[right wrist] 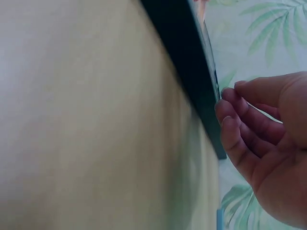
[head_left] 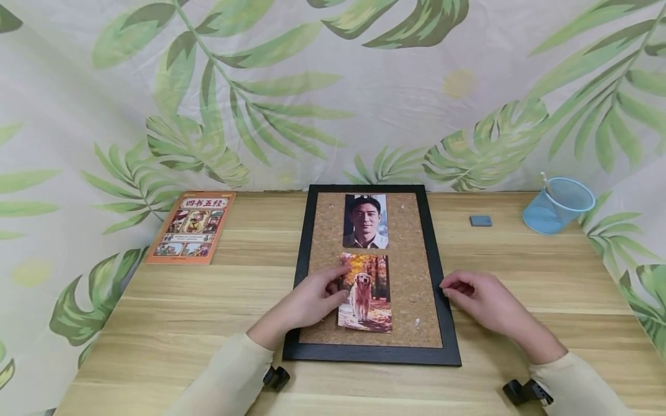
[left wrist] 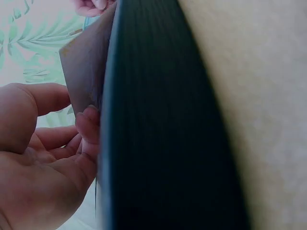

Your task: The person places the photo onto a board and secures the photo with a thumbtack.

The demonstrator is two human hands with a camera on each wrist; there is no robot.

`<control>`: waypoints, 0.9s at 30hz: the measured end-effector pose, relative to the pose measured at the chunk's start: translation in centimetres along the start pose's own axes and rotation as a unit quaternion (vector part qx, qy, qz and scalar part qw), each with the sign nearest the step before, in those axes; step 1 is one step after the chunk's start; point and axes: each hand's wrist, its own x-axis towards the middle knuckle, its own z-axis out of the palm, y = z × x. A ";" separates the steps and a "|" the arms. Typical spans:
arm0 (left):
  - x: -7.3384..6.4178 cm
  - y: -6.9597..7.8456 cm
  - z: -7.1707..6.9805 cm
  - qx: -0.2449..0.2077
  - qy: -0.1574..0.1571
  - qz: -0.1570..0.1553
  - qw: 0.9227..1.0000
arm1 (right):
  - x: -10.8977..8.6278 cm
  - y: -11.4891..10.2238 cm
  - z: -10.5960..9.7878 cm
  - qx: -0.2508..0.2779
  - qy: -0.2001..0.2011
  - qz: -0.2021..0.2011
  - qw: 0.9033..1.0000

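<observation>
My left hand [head_left: 317, 297] holds the left side of a photo of a golden dog in autumn leaves [head_left: 373, 312]. In the left wrist view the photo's plain back [left wrist: 84, 67] tilts up from the board beside the fingers. Under it lies a cork board [head_left: 416, 277] with a black frame [head_left: 374, 355]. Higher on the cork is a portrait photo [head_left: 366, 222] with its top edge near the frame. My right hand [head_left: 486, 300] is at the frame's right edge, fingers loosely bent with fingertips close together; nothing shows between them.
Clear pushpins [head_left: 417, 323] stand in the cork near its corners. An orange book [head_left: 189, 228] lies at the back left. Toward the back right are a small blue-grey block [head_left: 480, 221] and a blue mesh cup [head_left: 551, 211] with a stick in it. Leaf-patterned cloth hangs behind the table.
</observation>
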 end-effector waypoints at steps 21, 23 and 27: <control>0.3 0.1 0.2 0.023 -0.010 -0.005 1.000 | 8.4 -4.2 2.9 0.079 -0.071 -0.024 0.994; 0.5 -0.7 0.4 0.030 -0.007 0.008 1.000 | 9.1 -4.5 3.4 0.084 -0.073 -0.028 0.993; 1.2 -3.0 1.1 0.044 -0.003 0.014 0.999 | 10.4 -5.1 4.2 0.120 -0.095 -0.009 0.988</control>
